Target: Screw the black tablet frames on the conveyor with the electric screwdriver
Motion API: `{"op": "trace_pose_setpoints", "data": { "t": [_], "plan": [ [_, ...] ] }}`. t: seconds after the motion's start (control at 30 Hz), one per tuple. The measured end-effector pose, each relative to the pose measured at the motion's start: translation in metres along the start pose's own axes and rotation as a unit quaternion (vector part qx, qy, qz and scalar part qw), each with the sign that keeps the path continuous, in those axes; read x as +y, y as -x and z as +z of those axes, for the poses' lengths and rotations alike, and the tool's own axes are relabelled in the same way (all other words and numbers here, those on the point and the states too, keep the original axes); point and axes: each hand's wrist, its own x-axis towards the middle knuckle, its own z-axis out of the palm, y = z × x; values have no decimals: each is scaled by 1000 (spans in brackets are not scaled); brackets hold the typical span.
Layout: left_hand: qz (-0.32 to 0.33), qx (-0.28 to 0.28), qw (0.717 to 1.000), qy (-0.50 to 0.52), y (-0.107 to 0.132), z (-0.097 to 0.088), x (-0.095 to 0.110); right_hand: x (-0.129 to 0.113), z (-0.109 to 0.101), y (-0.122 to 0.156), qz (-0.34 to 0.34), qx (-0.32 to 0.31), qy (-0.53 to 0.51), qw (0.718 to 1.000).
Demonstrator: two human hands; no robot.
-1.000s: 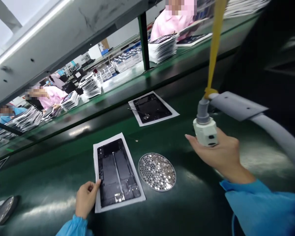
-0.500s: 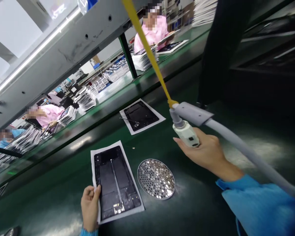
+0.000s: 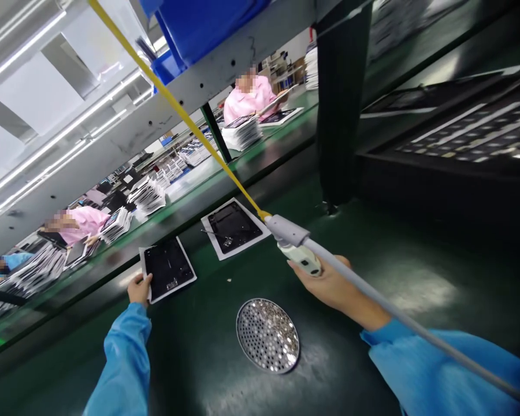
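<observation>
Left hand [image 3: 139,289] is stretching far out over the green conveyor belt [image 3: 416,271]. Its fingers are curling onto the near corner of a white paper sheet [image 3: 175,289] carrying a dark tablet frame [image 3: 168,267]. It seems to be pinching the paper, but at this range I am not certain. That sheet is lying at the belt's far side, just left of a second tablet frame [image 3: 233,227] on its own sheet.

Right hand [image 3: 329,283] is wrapping closed around the pale body of a hanging electric screwdriver [image 3: 302,258]. A grey hose [image 3: 372,296] is trailing back over my blue sleeve [image 3: 437,370], and a yellow cord [image 3: 177,110] is running up overhead. A round perforated screw tray [image 3: 267,335] is sitting between the arms, touching neither hand.

Across the line, people in pink coats [image 3: 249,98] are working beside stacked frames [image 3: 241,132].
</observation>
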Motion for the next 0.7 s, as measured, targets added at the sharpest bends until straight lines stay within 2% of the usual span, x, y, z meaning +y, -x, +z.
{"op": "trace_pose_setpoints", "data": {
  "t": [0.07,0.13,0.3,0.4,0.53,0.7],
  "plan": [
    [25,-3,999,-43,-7,-7,-7,-1,0,-1,7,4,-5,1000],
    [66,-21,994,-86,-1,-12,-18,-2,-1,-1,9,2,-13,1000],
    [195,-130,960,-154,46,-5,-48,-5,-3,-3,-17,47,10,999],
    [228,-164,941,-190,68,5,-62,-5,-4,-3,-21,75,36,996],
    [223,-142,936,-232,74,9,-70,-2,-5,-3,-14,87,57,994],
    [183,-91,934,-294,76,10,-68,0,-6,-2,0,80,71,994]
  ]
}}
